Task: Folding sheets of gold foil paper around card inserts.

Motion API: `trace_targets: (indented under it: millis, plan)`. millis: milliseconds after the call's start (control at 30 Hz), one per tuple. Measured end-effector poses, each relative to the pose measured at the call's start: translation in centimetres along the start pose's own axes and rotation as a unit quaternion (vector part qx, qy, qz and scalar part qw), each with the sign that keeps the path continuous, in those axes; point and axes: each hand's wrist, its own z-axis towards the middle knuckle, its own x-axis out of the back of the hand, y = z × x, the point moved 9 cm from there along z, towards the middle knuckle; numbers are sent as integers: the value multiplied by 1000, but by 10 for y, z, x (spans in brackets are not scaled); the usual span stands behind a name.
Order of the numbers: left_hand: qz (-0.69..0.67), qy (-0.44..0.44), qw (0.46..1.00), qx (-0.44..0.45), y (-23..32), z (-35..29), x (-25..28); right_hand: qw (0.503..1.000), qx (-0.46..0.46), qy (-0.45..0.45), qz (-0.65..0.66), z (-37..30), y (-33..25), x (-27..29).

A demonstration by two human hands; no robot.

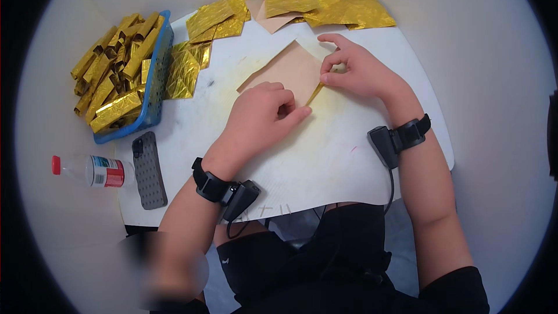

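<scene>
A sheet of gold foil paper lies with its tan backing up on the white table. Its near right edge is turned over, showing a narrow gold strip. My left hand is closed on the lower end of that folded edge, thumb against the strip. At the upper end, my right hand pinches the same edge between thumb and index finger, the other fingers curled or raised. Part of the sheet's left side is hidden behind my left hand.
A blue basket of rolled gold paper tubes stands at the left. Loose gold sheets lie along the back. A phone in a dark studded case and a plastic bottle with a red cap are at the near left.
</scene>
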Motion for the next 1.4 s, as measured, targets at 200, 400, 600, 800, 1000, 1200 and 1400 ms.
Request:
trace_targets:
  millis: [200,400,600,800,1000,1200,1400]
  plan:
    - [8,-1,999,-34,3,-1,-1,1000,-2,-4,-30,2,-2,-2]
    - [17,25,999,-24,-1,0,-1,999,9,-5,-44,2,0,-3]
    - [5,11,1000,16,-4,1,-4,999,10,-17,-43,0,0,-2]
    - [-8,8,999,43,-9,1,-6,996,-11,-18,-89,1,2,-2]
    - [-33,14,998,45,-6,1,-4,996,-8,-7,-85,2,8,0]
    - [-52,0,998,40,-6,-1,-2,997,-24,-2,-78,4,6,0]
    - [-51,-8,999,-2,1,-2,-1,996,-26,12,-88,6,7,3]
